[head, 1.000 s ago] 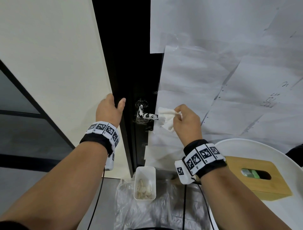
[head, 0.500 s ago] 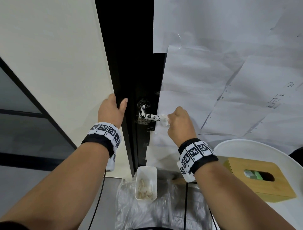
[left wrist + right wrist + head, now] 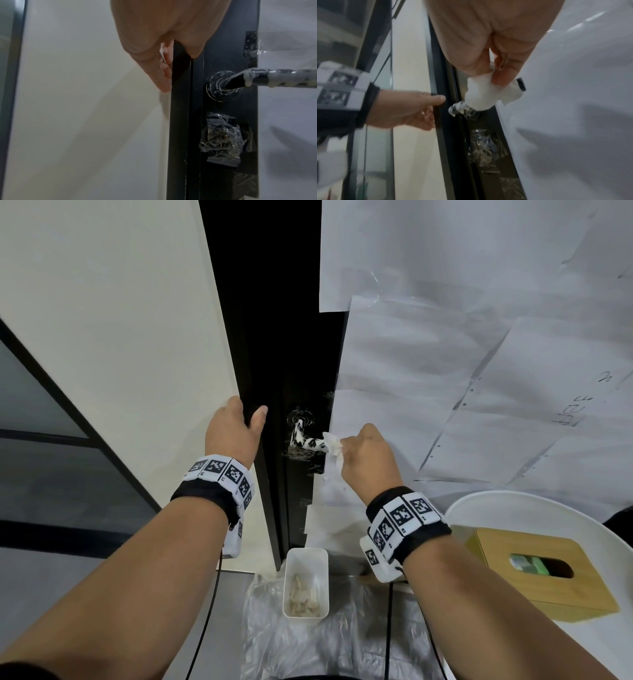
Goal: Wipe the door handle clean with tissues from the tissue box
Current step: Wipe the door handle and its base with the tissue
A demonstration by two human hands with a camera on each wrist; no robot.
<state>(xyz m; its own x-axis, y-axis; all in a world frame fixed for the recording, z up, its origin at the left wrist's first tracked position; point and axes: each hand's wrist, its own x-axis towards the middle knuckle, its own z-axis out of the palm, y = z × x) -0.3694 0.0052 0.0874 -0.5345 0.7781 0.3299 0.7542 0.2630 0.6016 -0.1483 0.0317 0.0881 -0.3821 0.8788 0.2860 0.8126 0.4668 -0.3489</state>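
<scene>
A black door handle (image 3: 306, 442) smeared with white streaks sticks out from the black door (image 3: 274, 337); the left wrist view shows the handle (image 3: 267, 78) and its round base. My right hand (image 3: 366, 453) grips a crumpled white tissue (image 3: 333, 447) wrapped around the handle's outer end, and in the right wrist view the tissue (image 3: 481, 93) covers that end. My left hand (image 3: 236, 431) holds the door's edge, fingers behind it and thumb in front. A wooden tissue box (image 3: 544, 570) sits at lower right.
The tissue box stands on a round white table (image 3: 496, 505). A small white bin (image 3: 306, 583) with used tissues stands on clear plastic sheeting (image 3: 308, 645) on the floor below the handle. White paper sheets (image 3: 445, 354) cover the door's face. A cream wall (image 3: 120, 320) lies left.
My right hand closed the tissue over the handle's end, then drew back slightly outward along the lever. The left hand stays on the door edge.
</scene>
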